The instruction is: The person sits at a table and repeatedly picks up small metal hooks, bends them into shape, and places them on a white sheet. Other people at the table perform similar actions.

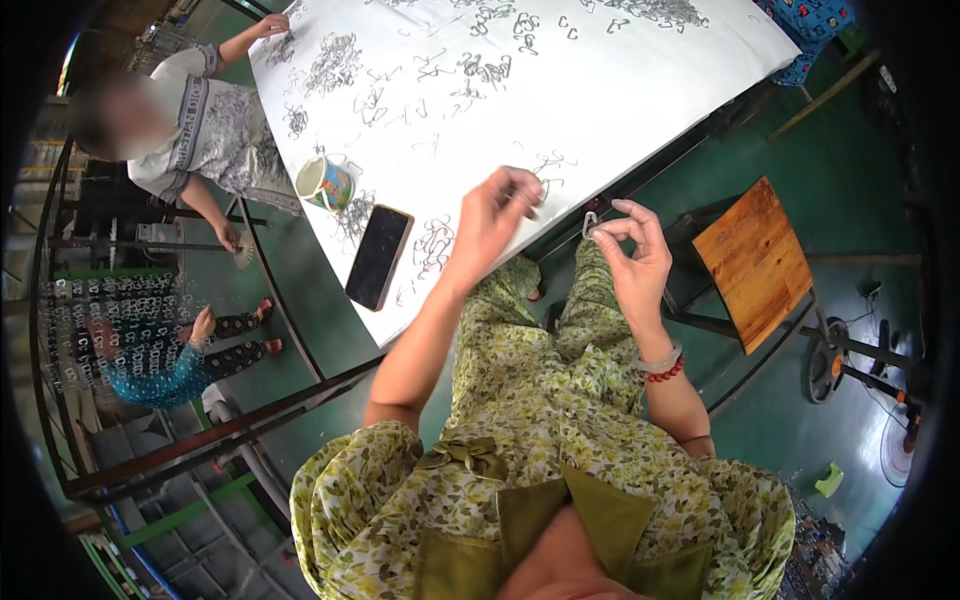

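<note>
My right hand (640, 255), just past the table's edge, pinches a small metal carabiner-like clip (590, 225) between thumb and forefinger. The other fingers of that hand are stretched up and apart. My left hand (493, 222) is over the white table top (600, 110), with fingers curled toward the thumb. Motion smears its fingertips, and what they hold, if anything, cannot be made out. Just beyond them lies a small cluster of bent wire pieces (552, 165). More bent wire pieces (434, 245) lie left of my left forearm.
A dark phone (380, 258) and a colourful cup (324, 183) stand at the table's left side. Heaps of wire pieces (334, 64) spread farther back. One person (215, 130) reaches onto the far left corner; another (160, 370) is beyond. A wooden stool (755, 265) is at right.
</note>
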`<state>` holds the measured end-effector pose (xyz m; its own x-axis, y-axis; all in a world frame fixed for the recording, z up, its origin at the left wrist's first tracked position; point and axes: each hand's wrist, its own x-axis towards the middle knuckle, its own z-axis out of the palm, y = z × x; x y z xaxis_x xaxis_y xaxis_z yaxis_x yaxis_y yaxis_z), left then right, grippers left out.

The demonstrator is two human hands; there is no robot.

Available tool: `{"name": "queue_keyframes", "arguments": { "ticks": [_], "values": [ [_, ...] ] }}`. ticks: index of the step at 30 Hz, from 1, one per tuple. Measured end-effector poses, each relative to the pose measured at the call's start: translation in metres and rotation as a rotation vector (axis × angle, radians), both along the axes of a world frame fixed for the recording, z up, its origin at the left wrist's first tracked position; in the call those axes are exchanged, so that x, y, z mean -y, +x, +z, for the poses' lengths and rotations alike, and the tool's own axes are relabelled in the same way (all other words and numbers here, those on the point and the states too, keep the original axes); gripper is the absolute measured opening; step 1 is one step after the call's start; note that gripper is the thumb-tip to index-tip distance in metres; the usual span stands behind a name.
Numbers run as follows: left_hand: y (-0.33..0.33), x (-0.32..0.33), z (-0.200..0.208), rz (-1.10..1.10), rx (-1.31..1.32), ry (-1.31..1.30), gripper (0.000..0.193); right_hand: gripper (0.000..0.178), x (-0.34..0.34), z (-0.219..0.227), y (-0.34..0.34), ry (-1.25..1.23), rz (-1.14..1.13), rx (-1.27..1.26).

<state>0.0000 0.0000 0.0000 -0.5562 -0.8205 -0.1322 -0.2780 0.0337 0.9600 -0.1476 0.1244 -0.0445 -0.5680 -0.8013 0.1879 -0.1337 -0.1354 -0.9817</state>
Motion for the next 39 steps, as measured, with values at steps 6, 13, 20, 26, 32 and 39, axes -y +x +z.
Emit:
{"name": "queue_keyframes", "arguments": {
  "ticks": [6,13,20,26,32,39],
  "values": [
    [-0.017,-0.059,-0.014,0.054,-0.209,-0.378,0.011,0.035,-0.002,0.01,0.014,-0.068,-0.021,-0.012],
    [-0.011,-0.062,-0.004,0.088,-0.256,-0.263,0.009,0.031,-0.002,0.008,0.021,-0.097,0.02,-0.214],
    [0.006,-0.062,-0.013,0.048,-0.321,-0.28,0.009,0.017,0.084,0.011,-0.029,0.139,0.145,-0.288],
    [0.014,-0.063,-0.015,0.042,-0.251,-0.173,0.011,0.018,0.242,-0.045,-0.034,0.357,0.086,-0.793],
    [0.027,-0.064,-0.015,0.095,-0.243,-0.151,0.008,0.012,0.279,-0.073,-0.015,0.223,0.045,-0.875],
    [0.023,-0.059,-0.007,0.069,-0.243,-0.285,0.009,0.007,0.251,-0.082,-0.026,0.181,0.002,-1.017]
  ]
}}
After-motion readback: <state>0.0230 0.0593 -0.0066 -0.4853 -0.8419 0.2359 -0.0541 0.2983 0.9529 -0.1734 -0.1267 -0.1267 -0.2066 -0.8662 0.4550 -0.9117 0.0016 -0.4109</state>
